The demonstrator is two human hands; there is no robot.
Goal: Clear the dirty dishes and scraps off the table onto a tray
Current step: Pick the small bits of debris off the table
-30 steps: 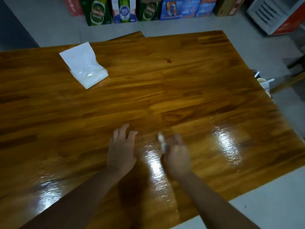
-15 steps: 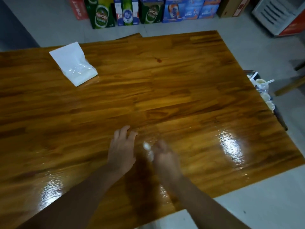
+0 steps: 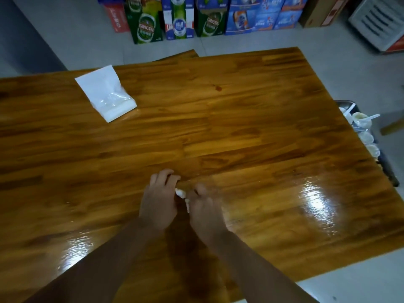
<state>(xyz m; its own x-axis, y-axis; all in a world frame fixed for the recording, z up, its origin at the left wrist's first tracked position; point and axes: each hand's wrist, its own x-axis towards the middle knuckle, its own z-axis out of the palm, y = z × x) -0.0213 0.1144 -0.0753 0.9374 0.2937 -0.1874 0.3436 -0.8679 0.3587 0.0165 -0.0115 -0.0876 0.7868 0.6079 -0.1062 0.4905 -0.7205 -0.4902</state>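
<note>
A: Close in, both hands meet low over the table [image 3: 251,138]. The right hand [image 3: 206,212] has its grip curled tight round a small white wad of tissue [image 3: 181,193], and the left hand [image 3: 158,201] sits just beside it, fingers bent, touching the wad's far end.

B: So that scrap is right in the grip, pinched between the two hands?

A: Looks that way. To do this well, I'd say gather the whole wad into one hand, leaving no loose tail, then sweep any crumbs toward it.

B: And beyond the grip?

A: Well ahead and to the left lies a white tissue pack [image 3: 106,92]. Far off to the right, past the table's edge, the tray [image 3: 344,104] carries stacked cups and spoons [image 3: 360,121]. That's the wad's destination, I judge.
</note>
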